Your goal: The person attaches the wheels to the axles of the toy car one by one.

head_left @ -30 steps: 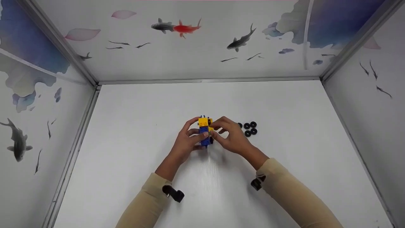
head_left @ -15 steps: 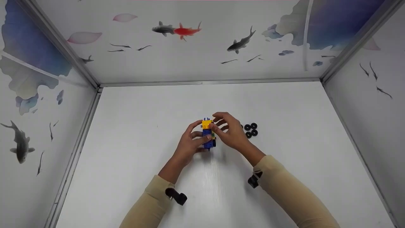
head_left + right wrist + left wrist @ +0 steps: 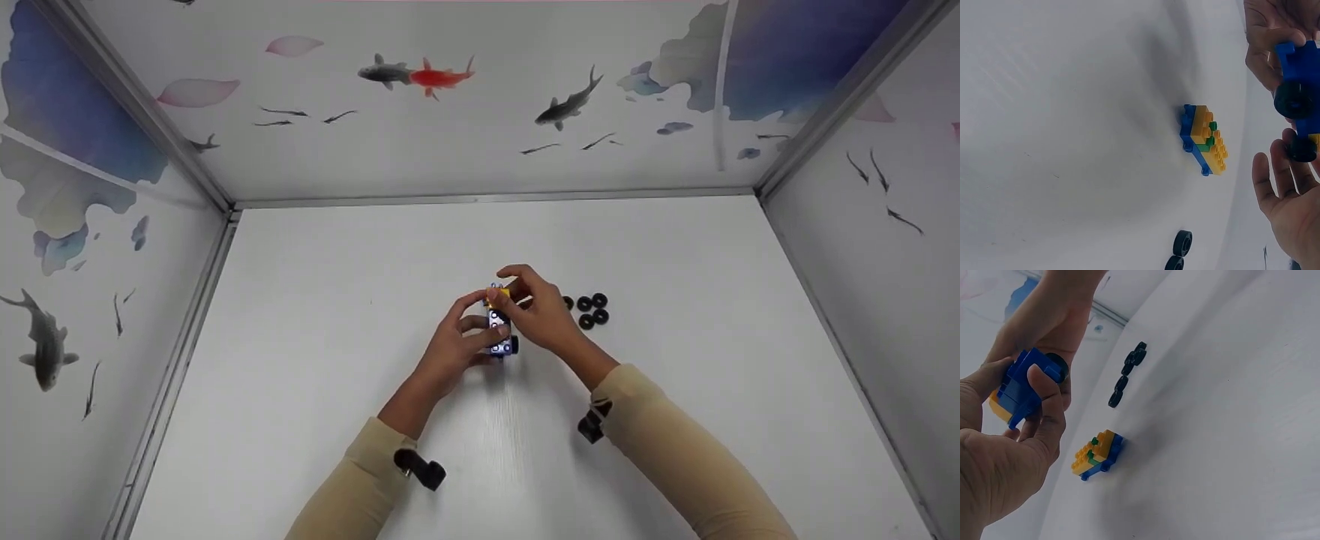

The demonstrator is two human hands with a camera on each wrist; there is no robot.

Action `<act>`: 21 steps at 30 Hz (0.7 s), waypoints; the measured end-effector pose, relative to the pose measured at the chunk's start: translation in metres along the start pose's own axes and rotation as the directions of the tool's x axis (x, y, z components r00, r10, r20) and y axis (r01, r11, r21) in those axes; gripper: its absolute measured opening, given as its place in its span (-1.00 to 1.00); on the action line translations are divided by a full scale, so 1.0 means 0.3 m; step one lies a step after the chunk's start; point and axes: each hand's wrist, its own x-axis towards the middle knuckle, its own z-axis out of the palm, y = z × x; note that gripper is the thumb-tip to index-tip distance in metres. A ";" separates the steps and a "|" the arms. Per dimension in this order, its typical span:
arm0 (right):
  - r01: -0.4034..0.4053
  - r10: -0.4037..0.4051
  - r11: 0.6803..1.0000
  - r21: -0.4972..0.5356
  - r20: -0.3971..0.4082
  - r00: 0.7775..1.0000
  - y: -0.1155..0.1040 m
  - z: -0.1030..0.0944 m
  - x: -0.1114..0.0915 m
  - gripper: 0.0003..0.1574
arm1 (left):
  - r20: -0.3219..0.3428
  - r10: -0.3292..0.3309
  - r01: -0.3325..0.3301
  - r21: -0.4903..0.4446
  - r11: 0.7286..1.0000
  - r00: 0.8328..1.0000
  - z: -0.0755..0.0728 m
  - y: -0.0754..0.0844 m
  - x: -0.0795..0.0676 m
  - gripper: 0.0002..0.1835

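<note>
The left hand (image 3: 456, 341) grips the block vehicle (image 3: 1019, 388) above the bench (image 3: 300, 345), probably for steadying it; the right hand (image 3: 541, 316) pinches its yellow end (image 3: 505, 292) (loose wheels (image 3: 599, 301) lie near, perhaps for easy reach).

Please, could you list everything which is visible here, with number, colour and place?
Table: one, white, between walls
Walls: three, white, printed, around table
Rails: several, grey, edging walls
Held toy: one, blue and yellow, with black wheels, in left hand
Second toy: one, yellow, blue and green, on table
Loose wheels: at least six, black, on table
Wrist cameras: two, black, at sleeves
Sleeves: two, beige, low in head view
Left hand: one, gripping held toy
Right hand: one, touching held toy
</note>
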 end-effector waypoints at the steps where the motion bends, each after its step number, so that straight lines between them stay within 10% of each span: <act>1: -0.007 0.007 1.000 0.007 -0.001 1.000 0.002 0.001 0.001 -0.42 | 0.005 -0.003 0.003 0.000 1.000 1.000 0.000 -0.001 -0.001 -0.12; 21: -0.012 0.007 0.995 0.101 0.051 0.999 0.005 0.008 0.008 -0.45 | 0.047 -0.031 0.031 -0.002 1.000 0.998 -0.016 -0.013 -0.014 -0.05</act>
